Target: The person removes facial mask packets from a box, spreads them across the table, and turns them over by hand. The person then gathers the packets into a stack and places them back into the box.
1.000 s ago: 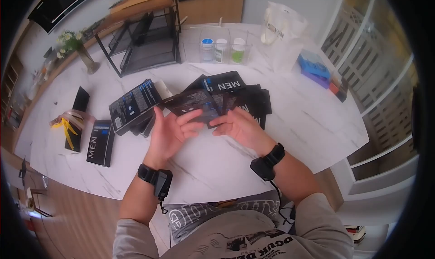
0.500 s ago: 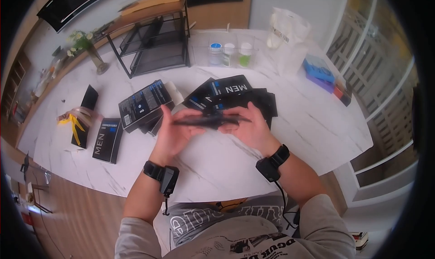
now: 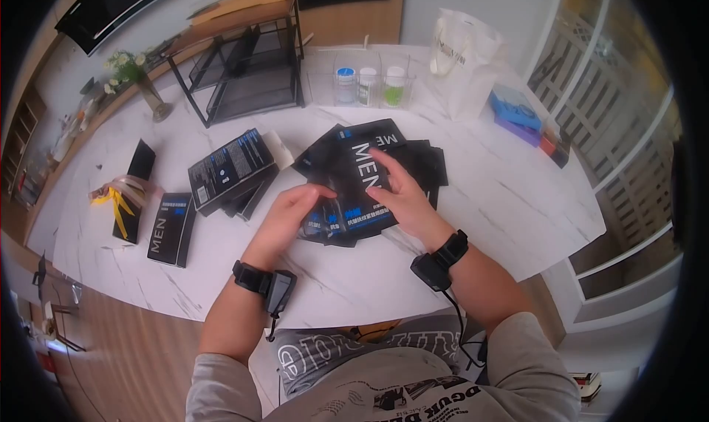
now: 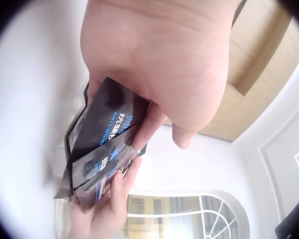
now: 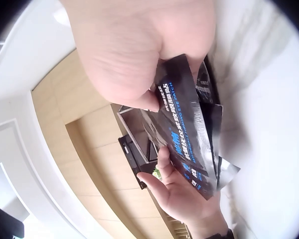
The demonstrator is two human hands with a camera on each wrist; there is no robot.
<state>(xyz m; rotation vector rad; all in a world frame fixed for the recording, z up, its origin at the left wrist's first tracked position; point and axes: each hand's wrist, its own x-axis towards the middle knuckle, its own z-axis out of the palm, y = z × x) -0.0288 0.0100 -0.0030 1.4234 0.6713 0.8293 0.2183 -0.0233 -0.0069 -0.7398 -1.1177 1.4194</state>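
Several black sachets (image 3: 354, 208) with MEN and blue print are fanned out between the two hands, above the front of a sachet pile (image 3: 425, 163). The left hand (image 3: 289, 209) grips their left side, thumb on top; in the left wrist view the sachets (image 4: 102, 144) overlap beneath the left hand (image 4: 154, 59). On the other side the right hand (image 3: 405, 199) pinches the fan, its thumb on the printed face. The right wrist view shows the right hand (image 5: 139, 50) around one end of the sachets (image 5: 182, 119), partly hiding its fingers.
Black boxes (image 3: 233, 169) lie left of the pile, one with an open flap. Further left are another MEN box (image 3: 170, 230) and a ribboned black box (image 3: 136, 193). Behind stand a mesh rack (image 3: 251, 89), a clear organizer with bottles (image 3: 345, 86), a white bag (image 3: 465, 67) and coloured boxes (image 3: 515, 110).
The held sachets have turned from nearly edge-on to showing their printed fronts, spread in a fan. Both hands have shifted with them, and their thumbs now lie over the sachets.
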